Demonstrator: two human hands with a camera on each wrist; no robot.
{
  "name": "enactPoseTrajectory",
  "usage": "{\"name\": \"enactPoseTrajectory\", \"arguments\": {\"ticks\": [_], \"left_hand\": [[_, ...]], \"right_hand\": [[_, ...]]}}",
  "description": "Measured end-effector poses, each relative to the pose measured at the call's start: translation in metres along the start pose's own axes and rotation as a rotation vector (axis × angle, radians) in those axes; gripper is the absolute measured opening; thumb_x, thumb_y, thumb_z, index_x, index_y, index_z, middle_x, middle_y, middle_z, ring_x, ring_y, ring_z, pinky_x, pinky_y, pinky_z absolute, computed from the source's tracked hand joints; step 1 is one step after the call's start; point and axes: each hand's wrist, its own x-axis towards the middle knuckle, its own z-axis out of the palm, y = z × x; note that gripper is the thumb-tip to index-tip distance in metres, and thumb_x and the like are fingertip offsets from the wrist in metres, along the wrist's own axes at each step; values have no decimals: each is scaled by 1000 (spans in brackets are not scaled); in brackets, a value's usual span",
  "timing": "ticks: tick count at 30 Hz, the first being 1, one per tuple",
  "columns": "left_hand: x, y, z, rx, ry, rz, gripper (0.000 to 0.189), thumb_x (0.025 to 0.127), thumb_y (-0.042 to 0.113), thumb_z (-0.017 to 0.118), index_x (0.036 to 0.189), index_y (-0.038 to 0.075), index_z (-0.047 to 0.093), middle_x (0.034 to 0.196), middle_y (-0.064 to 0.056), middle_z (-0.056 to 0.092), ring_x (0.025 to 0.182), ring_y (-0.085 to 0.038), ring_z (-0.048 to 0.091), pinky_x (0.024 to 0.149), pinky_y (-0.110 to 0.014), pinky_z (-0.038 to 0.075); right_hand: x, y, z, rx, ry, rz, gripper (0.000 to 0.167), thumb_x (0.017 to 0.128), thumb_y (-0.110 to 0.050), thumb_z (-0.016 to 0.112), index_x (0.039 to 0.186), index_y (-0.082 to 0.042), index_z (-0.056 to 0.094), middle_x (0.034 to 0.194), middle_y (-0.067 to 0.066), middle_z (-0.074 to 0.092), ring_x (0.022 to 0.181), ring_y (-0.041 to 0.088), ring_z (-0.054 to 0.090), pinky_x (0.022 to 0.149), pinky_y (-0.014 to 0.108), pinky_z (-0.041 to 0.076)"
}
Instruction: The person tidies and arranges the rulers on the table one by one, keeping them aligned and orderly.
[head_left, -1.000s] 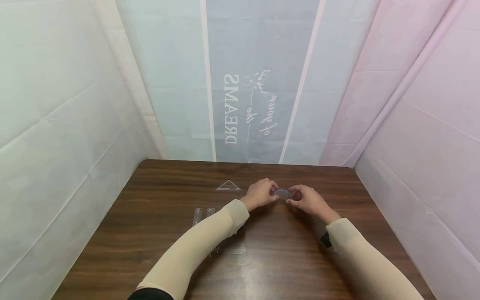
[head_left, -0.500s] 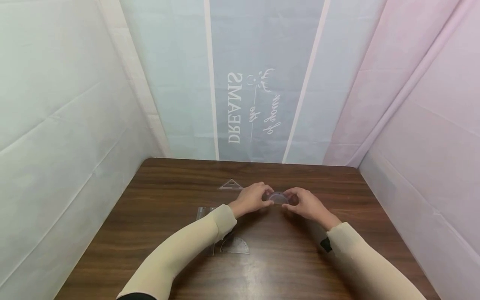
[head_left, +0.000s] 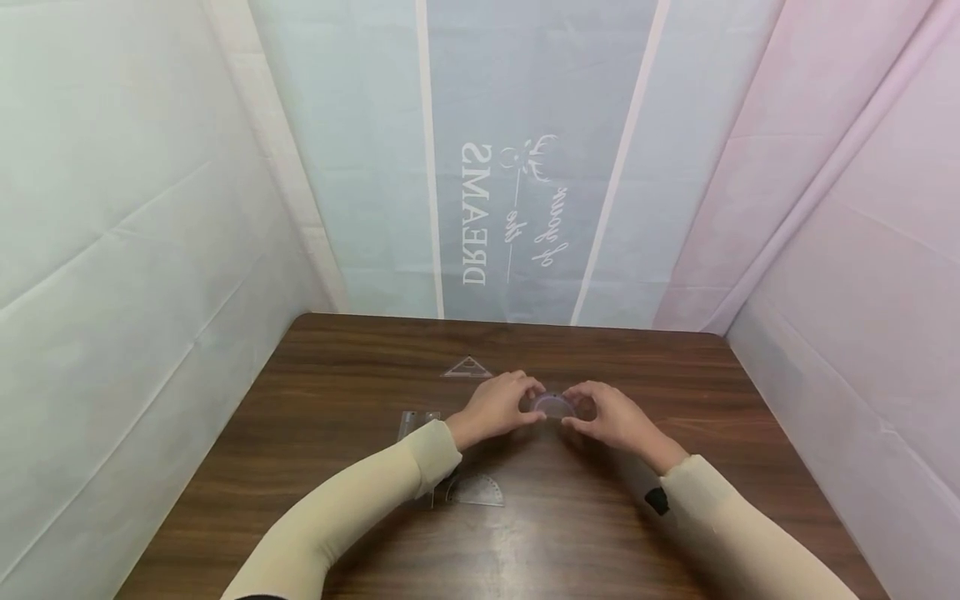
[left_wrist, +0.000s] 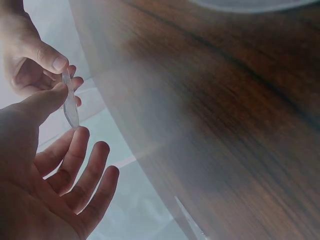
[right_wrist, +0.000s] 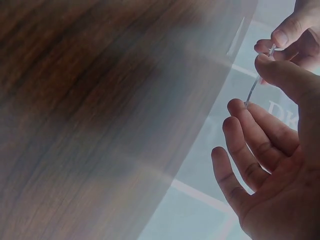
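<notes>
"Transparent plastic, how held?"
"Fingers point(left_wrist: 79, 135) of left hand point(head_left: 497, 407) and right hand point(head_left: 613, 417) pinch the protractor point(head_left: 553, 407) above the table point(head_left: 577, 517), others loosely spread."
"Surroundings?"
"Set square point(head_left: 471, 373) farther left; left sleeve point(head_left: 367, 483) partly hides ruler-like strips point(head_left: 407, 423)."
"Wrist views?"
"Only these show the protractor edge-on."

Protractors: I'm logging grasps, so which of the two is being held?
The far protractor, pinched between the left hand and right hand; the near protractor lies on the table, untouched by either.
</notes>
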Motion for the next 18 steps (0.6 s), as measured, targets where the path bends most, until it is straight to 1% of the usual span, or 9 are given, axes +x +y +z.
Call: {"name": "enactPoseTrajectory", "arguments": {"ticks": [3,9,13,18], "left_hand": [[-5,1,-1,6,4,9,44,94,47,84,129,22,75,107,10,69,89,-4,61,71,-22,49],[-15,2,1,25,-10,19,44,95,49,83,129,22,74,108,10,69,89,-3,60,71,-20,48],[-22,3,1,26,-11,28,44,94,49,83,128,22,75,109,10,69,90,-3,61,72,-20,49],[-32,5,2,12,-13,39,44,94,48,84,129,22,75,109,10,69,93,-5,62,74,-22,52]], "right_hand": [[-3,-4,1,2,-2,-23,42,94,-30,87,126,-8,73,113,2,73,99,18,71,85,46,61],[-9,-8,4,13,-18,-39,41,93,-27,88,125,-7,73,109,0,72,94,13,68,80,38,59],[-14,-10,9,22,-16,-65,41,92,-24,89,124,-5,73,110,1,71,95,15,67,80,36,59],[-21,-13,12,3,-11,-97,43,90,-24,91,123,-5,72,108,0,68,94,16,64,79,34,57]]}}
